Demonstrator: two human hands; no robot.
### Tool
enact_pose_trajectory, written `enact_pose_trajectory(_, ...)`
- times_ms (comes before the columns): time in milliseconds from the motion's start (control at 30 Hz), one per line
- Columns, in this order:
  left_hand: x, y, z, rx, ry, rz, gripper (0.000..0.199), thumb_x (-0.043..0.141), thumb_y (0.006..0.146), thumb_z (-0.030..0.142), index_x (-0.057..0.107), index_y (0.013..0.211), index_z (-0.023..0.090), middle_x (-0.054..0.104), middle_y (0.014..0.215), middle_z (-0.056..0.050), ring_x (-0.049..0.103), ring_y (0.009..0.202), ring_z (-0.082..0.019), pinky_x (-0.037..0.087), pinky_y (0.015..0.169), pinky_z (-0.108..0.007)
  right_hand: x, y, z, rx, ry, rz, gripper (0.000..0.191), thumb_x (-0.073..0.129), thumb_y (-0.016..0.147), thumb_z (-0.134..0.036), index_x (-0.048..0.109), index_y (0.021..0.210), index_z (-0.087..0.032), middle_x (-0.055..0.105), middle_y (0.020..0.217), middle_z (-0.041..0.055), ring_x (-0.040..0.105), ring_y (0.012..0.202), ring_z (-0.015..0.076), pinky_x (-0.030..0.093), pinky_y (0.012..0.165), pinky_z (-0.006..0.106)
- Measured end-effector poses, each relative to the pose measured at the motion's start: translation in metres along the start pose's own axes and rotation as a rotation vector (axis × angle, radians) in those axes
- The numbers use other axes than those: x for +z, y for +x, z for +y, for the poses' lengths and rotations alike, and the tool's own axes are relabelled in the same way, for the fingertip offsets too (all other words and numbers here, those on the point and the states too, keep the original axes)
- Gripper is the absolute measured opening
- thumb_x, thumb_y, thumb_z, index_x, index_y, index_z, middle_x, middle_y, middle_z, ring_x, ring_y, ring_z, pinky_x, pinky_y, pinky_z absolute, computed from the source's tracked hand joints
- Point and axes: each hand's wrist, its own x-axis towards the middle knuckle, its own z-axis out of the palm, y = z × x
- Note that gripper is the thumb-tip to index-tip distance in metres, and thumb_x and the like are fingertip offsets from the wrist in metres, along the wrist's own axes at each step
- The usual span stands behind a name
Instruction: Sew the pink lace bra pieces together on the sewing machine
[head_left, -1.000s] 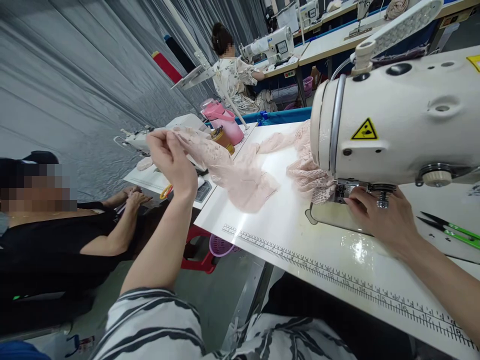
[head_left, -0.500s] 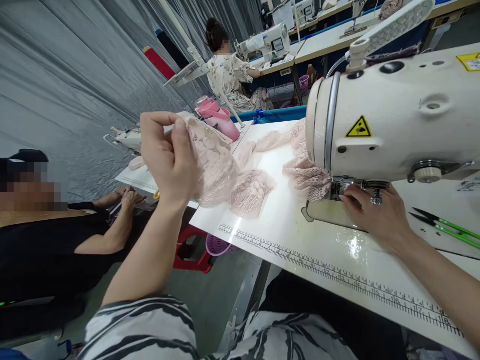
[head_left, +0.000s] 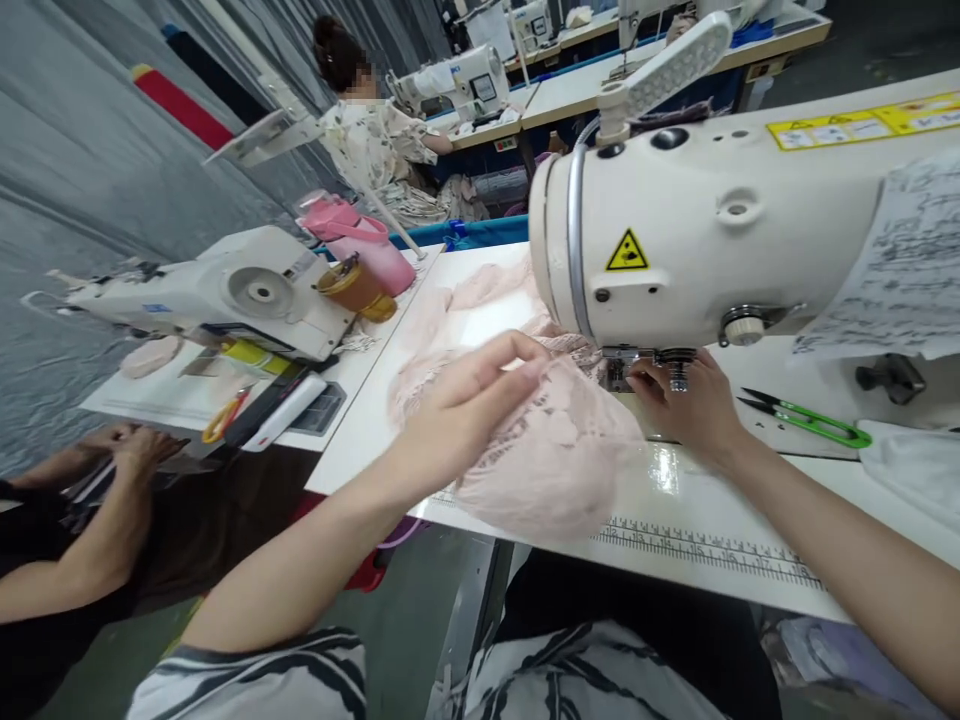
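Observation:
Pale pink lace fabric (head_left: pixel 555 460) hangs from my left hand (head_left: pixel 480 400), whose thumb and fingers pinch its upper edge in front of the sewing machine (head_left: pixel 675 230). More of the lace lies gathered on the white table (head_left: pixel 352 440), reaching back behind my left hand and up to the presser foot. My right hand (head_left: pixel 690 405) is at the needle area, its fingers bent and partly hidden behind the machine's round metal parts. What those fingertips hold, if anything, cannot be made out.
Green-handled snips (head_left: pixel 810 417) lie right of my right hand. A paper sheet (head_left: pixel 892 260) hangs on the machine. At the left are a second sewing machine (head_left: pixel 217 290), a pink bottle (head_left: pixel 367 245), an amber cup (head_left: pixel 358 290) and a person's hands (head_left: pixel 135 445). Another person (head_left: pixel 375 140) sits behind.
My left hand has come down and right with the lace, closer to the needle area. The view has turned left, showing more of the second machine. My right hand stays by the needle.

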Motion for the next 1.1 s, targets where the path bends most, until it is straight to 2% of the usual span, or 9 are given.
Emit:
enact_pose_trajectory(67, 0.022, 0.013, -0.019, 0.006, 0.045, -0.228, 0.025, 0.042, 0.098, 0.040, 0.055, 0.087, 0.022, 0.051, 0.056, 0.003, 0.046, 0.041, -0.010, 0.034, 0.036, -0.021, -0.001, 0.001, 0.000, -0.006, -0.004, -0.017, 0.030, 0.045, 0.094, -0.030, 0.072, 0.090, -0.017, 0.071, 0.081, 0.0068, 0.061, 0.081, 0.0220, 0.041, 0.084, 0.035)
enact_pose_trajectory(100, 0.033, 0.019, -0.029, 0.029, 0.121, -0.272, 0.024, 0.039, 0.099, 0.038, 0.054, 0.090, 0.021, 0.055, 0.059, 0.002, 0.049, 0.043, -0.011, 0.036, 0.038, -0.021, -0.002, 0.001, 0.000, -0.005, -0.001, -0.023, 0.029, 0.045, 0.094, -0.027, 0.072, 0.091, -0.017, 0.072, 0.085, 0.0067, 0.062, 0.084, 0.0223, 0.042, 0.084, 0.034)
enact_pose_trajectory(200, 0.061, 0.026, -0.053, 0.263, 0.517, -0.132, 0.022, 0.040, 0.099, 0.033, 0.054, 0.103, 0.017, 0.068, 0.082, -0.005, 0.063, 0.062, -0.017, 0.047, 0.049, -0.026, -0.002, 0.001, 0.001, 0.020, 0.004, -0.044, 0.027, 0.044, 0.091, -0.018, 0.072, 0.090, -0.017, 0.073, 0.086, 0.0060, 0.062, 0.084, 0.0225, 0.043, 0.083, 0.033)
enact_pose_trajectory(267, 0.073, 0.018, -0.056, 0.479, 0.674, -0.039, 0.021, 0.043, 0.099, 0.030, 0.057, 0.104, 0.014, 0.070, 0.093, -0.009, 0.066, 0.078, -0.020, 0.052, 0.059, -0.029, -0.002, 0.001, 0.002, 0.028, 0.002, -0.058, 0.029, 0.043, 0.089, -0.016, 0.072, 0.085, -0.018, 0.073, 0.082, 0.0057, 0.063, 0.079, 0.0221, 0.043, 0.083, 0.034)
enact_pose_trajectory(400, 0.090, -0.007, -0.051, 0.733, 0.672, -0.113, 0.023, 0.046, 0.097, 0.024, 0.060, 0.108, 0.010, 0.069, 0.109, -0.013, 0.067, 0.099, -0.023, 0.057, 0.075, -0.034, -0.004, 0.000, 0.002, 0.014, 0.074, -0.030, 0.030, 0.044, 0.085, -0.013, 0.072, 0.082, -0.022, 0.074, 0.083, 0.0013, 0.064, 0.079, 0.0199, 0.043, 0.083, 0.033)
enact_pose_trajectory(500, 0.097, -0.010, -0.056, 0.771, 0.679, -0.155, 0.034, 0.044, 0.096, 0.021, 0.056, 0.123, 0.005, 0.061, 0.127, -0.019, 0.059, 0.118, -0.028, 0.056, 0.091, -0.041, -0.007, -0.001, 0.000, -0.031, 0.115, 0.001, 0.033, 0.043, 0.084, -0.013, 0.073, 0.080, -0.025, 0.074, 0.084, -0.0011, 0.065, 0.079, 0.0172, 0.043, 0.081, 0.032)
enact_pose_trajectory(600, 0.097, 0.001, -0.069, 0.783, 0.674, -0.168, 0.036, 0.044, 0.095, 0.018, 0.056, 0.126, 0.003, 0.058, 0.130, -0.020, 0.056, 0.122, -0.029, 0.052, 0.099, -0.043, -0.007, -0.004, -0.002, -0.100, 0.107, -0.005, 0.034, 0.044, 0.087, -0.016, 0.075, 0.082, -0.027, 0.074, 0.084, -0.0008, 0.066, 0.078, 0.0159, 0.044, 0.080, 0.031)
enact_pose_trajectory(867, 0.088, 0.019, -0.088, 0.732, 0.570, -0.213, 0.037, 0.043, 0.096, 0.020, 0.055, 0.129, 0.011, 0.058, 0.132, -0.015, 0.054, 0.125, -0.027, 0.050, 0.102, -0.047, -0.008, -0.009, -0.005, 0.090, 0.057, -0.224, 0.029, 0.046, 0.094, -0.030, 0.075, 0.098, -0.029, 0.074, 0.090, 0.0030, 0.067, 0.077, 0.0199, 0.046, 0.069, 0.034)
enact_pose_trajectory(1100, 0.087, 0.030, -0.095, 0.759, 0.548, -0.182, 0.036, 0.042, 0.096, 0.019, 0.057, 0.126, 0.007, 0.062, 0.126, -0.016, 0.059, 0.119, -0.028, 0.054, 0.097, -0.044, -0.013, -0.006, -0.008, 0.063, 0.092, -0.286, 0.033, 0.038, 0.098, -0.030, 0.070, 0.107, -0.028, 0.074, 0.095, 0.0020, 0.066, 0.082, 0.0180, 0.047, 0.074, 0.031)
